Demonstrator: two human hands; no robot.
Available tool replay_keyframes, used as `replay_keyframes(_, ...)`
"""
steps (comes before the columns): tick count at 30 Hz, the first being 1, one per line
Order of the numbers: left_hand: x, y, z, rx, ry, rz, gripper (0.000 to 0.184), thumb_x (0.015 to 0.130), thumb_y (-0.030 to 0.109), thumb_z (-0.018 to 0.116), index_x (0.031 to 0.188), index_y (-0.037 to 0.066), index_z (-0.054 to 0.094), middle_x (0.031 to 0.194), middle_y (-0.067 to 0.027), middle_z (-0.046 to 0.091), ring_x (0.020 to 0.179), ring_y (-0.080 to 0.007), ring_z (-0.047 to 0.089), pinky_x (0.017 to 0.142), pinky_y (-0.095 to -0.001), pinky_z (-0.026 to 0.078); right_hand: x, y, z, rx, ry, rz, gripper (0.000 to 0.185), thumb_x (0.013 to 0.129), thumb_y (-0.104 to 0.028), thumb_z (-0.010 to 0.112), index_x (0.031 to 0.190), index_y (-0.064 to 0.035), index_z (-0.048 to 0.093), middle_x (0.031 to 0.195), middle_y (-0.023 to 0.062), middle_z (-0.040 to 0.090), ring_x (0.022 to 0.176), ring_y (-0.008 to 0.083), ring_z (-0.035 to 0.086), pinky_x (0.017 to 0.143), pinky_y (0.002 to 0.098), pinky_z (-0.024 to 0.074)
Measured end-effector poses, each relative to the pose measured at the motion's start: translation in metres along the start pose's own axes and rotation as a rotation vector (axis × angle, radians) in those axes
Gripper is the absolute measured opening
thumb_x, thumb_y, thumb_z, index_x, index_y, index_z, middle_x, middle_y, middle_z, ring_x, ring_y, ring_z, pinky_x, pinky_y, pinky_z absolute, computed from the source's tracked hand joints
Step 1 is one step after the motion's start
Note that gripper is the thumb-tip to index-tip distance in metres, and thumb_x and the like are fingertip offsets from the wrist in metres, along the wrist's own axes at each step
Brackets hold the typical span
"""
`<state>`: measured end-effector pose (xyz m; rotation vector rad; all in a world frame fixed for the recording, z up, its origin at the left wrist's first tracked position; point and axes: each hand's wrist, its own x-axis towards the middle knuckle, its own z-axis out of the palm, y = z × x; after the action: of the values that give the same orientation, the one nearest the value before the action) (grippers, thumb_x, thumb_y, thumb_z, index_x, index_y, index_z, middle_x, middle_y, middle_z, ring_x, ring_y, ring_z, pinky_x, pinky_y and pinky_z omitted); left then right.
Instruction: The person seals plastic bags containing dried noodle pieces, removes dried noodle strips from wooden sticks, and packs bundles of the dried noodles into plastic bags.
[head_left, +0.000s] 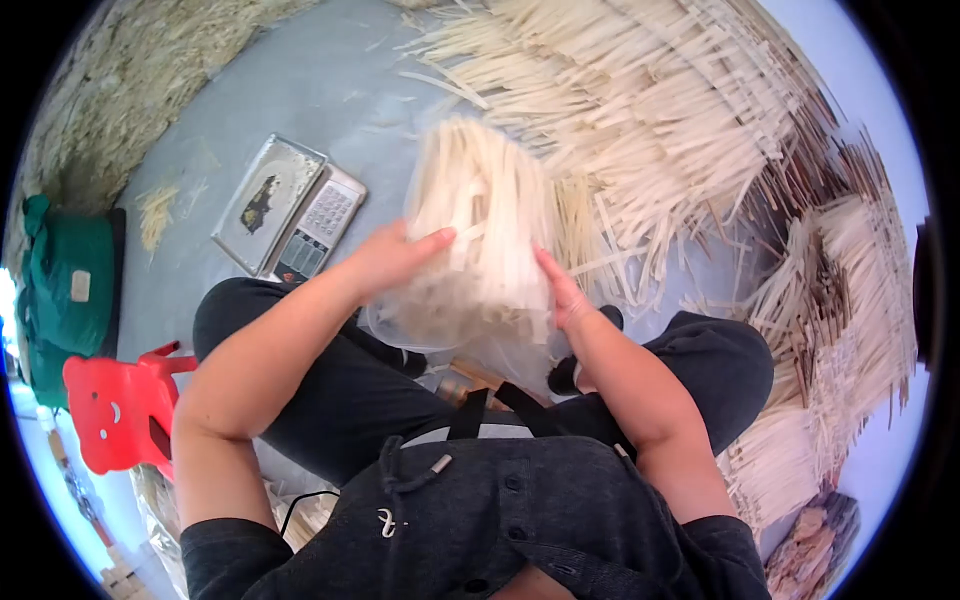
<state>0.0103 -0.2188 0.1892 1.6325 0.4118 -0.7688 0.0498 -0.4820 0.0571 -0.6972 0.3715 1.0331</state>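
Observation:
Between my two hands is a clear plastic bag (490, 235) filled with long, flat, pale strips. It is held up in front of my knees. My left hand (400, 258) grips the bag's left side, its thumb lying across the front. On the right side, my right hand (562, 290) presses the bag with the thumb pointing up and the other fingers mostly hidden behind. The lower part of the bag is loose and crumpled. To the left of the bag, a digital scale (325, 215) with a metal pan (290, 165) sits on the floor.
A large heap of pale strips (640, 110) spreads across the floor at the upper right, with another stack (830, 300) further right. A red plastic chair (115, 415) and a green bag (70, 290) stand at left. Pale material (160, 90) is piled at upper left.

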Motion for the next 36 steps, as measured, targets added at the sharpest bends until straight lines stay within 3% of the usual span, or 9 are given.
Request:
replay_keyframes(6,-0.125,-0.004,0.008,0.366,0.623,0.579,0.065,0.094,0.049,0.052,0.137,0.000,0.045,0.129,-0.0165,0.054,0.121,-0.0261,0.050,0.098,-0.0353,0.042,-0.011,-0.051,0.066,-0.125,-0.161,-0.167,0.070,0.081,-0.047,0.068,0.133,-0.0056,0.049,0.126,0.0126,0.058,0.112,0.0275,0.058,0.097,0.0430,0.0471)
replay_keyframes(9,-0.183,-0.020,0.002,-0.386,0.291,0.706,0.061,0.100,0.049,0.037,0.138,0.002,0.045,0.133,-0.0119,0.051,0.127,-0.0222,0.045,0.100,-0.0373,0.041,-0.011,-0.064,0.095,-0.066,-0.363,-0.234,0.066,0.082,-0.040,0.067,0.133,-0.0034,0.047,0.123,0.0140,0.059,0.106,0.0270,0.061,0.094,0.0402,0.0497)
replay_keyframes(12,-0.186,-0.042,-0.019,-0.717,0.687,0.860,0.063,0.098,0.055,0.035,0.134,0.005,0.050,0.127,-0.0141,0.056,0.119,-0.0240,0.052,0.099,-0.0398,0.042,-0.023,-0.058,0.140,-0.157,-0.422,-0.217,0.065,0.083,-0.038,0.067,0.133,-0.0028,0.046,0.123,0.0143,0.059,0.105,0.0266,0.061,0.093,0.0396,0.0500)
replay_keyframes(14,-0.159,-0.066,-0.041,-1.036,0.627,1.025,0.068,0.095,0.060,0.035,0.135,0.006,0.047,0.128,-0.0132,0.055,0.120,-0.0275,0.051,0.100,-0.0453,0.041,-0.028,-0.048,0.181,-0.295,-0.429,-0.202,0.065,0.083,-0.036,0.067,0.134,-0.0024,0.046,0.122,0.0144,0.059,0.105,0.0263,0.061,0.093,0.0392,0.0502)
replay_keyframes(18,-0.162,-0.110,-0.035,-1.451,0.443,1.008,0.069,0.095,0.061,0.036,0.136,0.007,0.046,0.130,-0.0127,0.052,0.121,-0.0277,0.049,0.101,-0.0460,0.039,-0.050,-0.007,0.264,-0.628,-0.442,-0.232,0.064,0.083,-0.033,0.066,0.134,-0.0016,0.044,0.122,0.0148,0.059,0.104,0.0257,0.062,0.092,0.0384,0.0506)
replay_keyframes(23,-0.221,-0.171,-0.021,-1.567,0.580,1.031,0.070,0.094,0.061,0.037,0.137,0.007,0.044,0.133,-0.0122,0.049,0.124,-0.0279,0.046,0.102,-0.0468,0.037,-0.060,0.047,0.339,-1.090,-0.698,-0.268,0.070,0.084,-0.029,0.066,0.139,0.0016,0.037,0.126,0.0121,0.055,0.113,0.0200,0.055,0.096,0.0324,0.0435)
replay_keyframes(29,-0.317,-0.252,0.001,-1.630,0.937,1.138,0.071,0.093,0.061,0.037,0.139,0.007,0.042,0.137,-0.0115,0.046,0.127,-0.0282,0.042,0.104,-0.0478,0.035,-0.085,0.118,0.386,-1.266,-1.012,-0.393,0.080,0.083,-0.037,0.068,0.146,-0.0053,0.030,0.137,0.0125,0.047,0.123,0.0204,0.046,0.105,0.0343,0.0335)
replay_keyframes(31,-0.356,-0.279,0.010,-1.631,1.088,1.193,0.072,0.092,0.062,0.038,0.139,0.007,0.042,0.138,-0.0113,0.044,0.127,-0.0283,0.041,0.104,-0.0481,0.034,-0.092,0.123,0.390,-1.408,-0.977,-0.484,0.079,0.086,-0.047,0.060,0.148,-0.0111,0.028,0.143,0.0111,0.041,0.126,0.0201,0.045,0.104,0.0360,0.0363)
replay_keyframes(36,-0.465,-0.350,0.034,-1.547,1.551,1.409,0.073,0.092,0.062,0.038,0.140,0.008,0.040,0.141,-0.0107,0.041,0.130,-0.0286,0.038,0.106,-0.0489,0.032,-0.070,0.086,0.384,-1.481,-0.897,-0.355,0.061,0.092,-0.037,0.058,0.143,-0.0110,0.038,0.134,0.0088,0.050,0.116,0.0173,0.053,0.098,0.0326,0.0412)
